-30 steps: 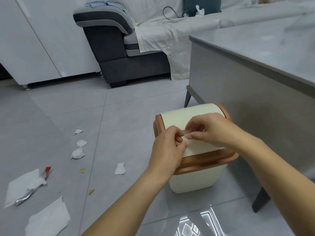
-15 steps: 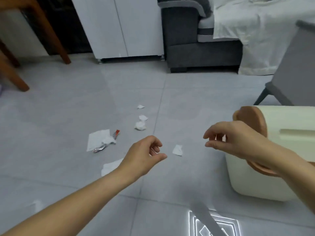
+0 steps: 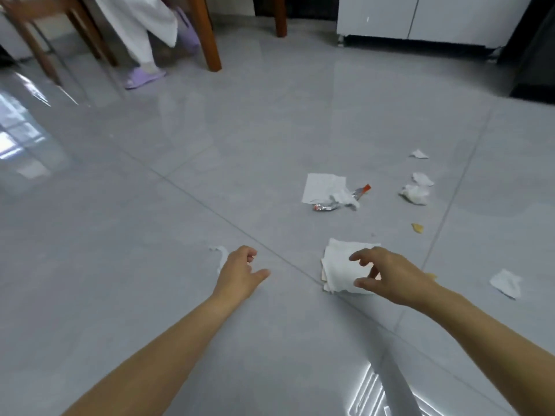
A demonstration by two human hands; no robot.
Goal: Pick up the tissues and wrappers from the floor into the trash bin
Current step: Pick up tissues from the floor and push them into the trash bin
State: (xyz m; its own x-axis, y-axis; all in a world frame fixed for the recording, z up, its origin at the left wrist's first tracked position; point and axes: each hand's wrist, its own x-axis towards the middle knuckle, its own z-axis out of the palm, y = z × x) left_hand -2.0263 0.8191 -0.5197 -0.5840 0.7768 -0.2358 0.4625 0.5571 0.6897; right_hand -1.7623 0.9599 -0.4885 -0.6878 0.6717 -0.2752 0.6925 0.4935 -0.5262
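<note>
My right hand (image 3: 396, 277) hovers over a flat folded tissue (image 3: 342, 265) on the grey tiled floor (image 3: 180, 205), fingers spread and empty. My left hand (image 3: 240, 273) is loosely curled, holding nothing, beside a small torn tissue scrap (image 3: 221, 256). Farther off lie another flat tissue (image 3: 322, 187) touching a foil wrapper (image 3: 336, 204), and a crumpled tissue (image 3: 416, 193).

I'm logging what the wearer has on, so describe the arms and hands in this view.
Both arms are bare along all of their visible length: no sleeves in view. The left hand and right hand wear no gloves, and no rings, watch or bracelet can be seen. No markings or cables appear on either arm.
</note>
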